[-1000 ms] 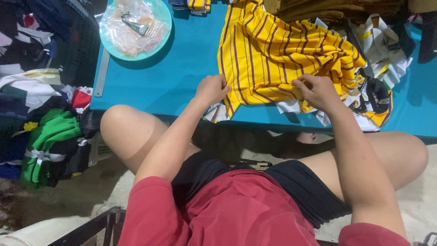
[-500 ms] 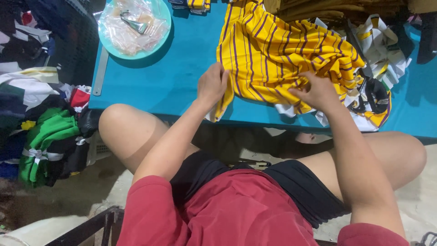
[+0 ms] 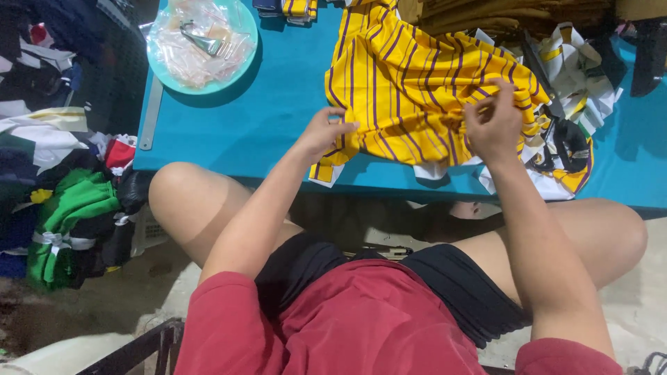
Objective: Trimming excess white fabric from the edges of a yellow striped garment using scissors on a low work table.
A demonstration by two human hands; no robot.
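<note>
The yellow striped garment (image 3: pixel 417 90) is pinched by left hand (image 3: pixel 323 132) and right hand (image 3: pixel 493 125) near the blue table's (image 3: pixel 278 118) front edge, held taut.

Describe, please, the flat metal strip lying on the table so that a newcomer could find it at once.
Start at the teal table and go to its far left edge. There, just below the round turquoise plate heaped with clear plastic bags, lies a ruler. It is the only long, thin, grey metal piece there, well away from the striped yellow garment.
</note>
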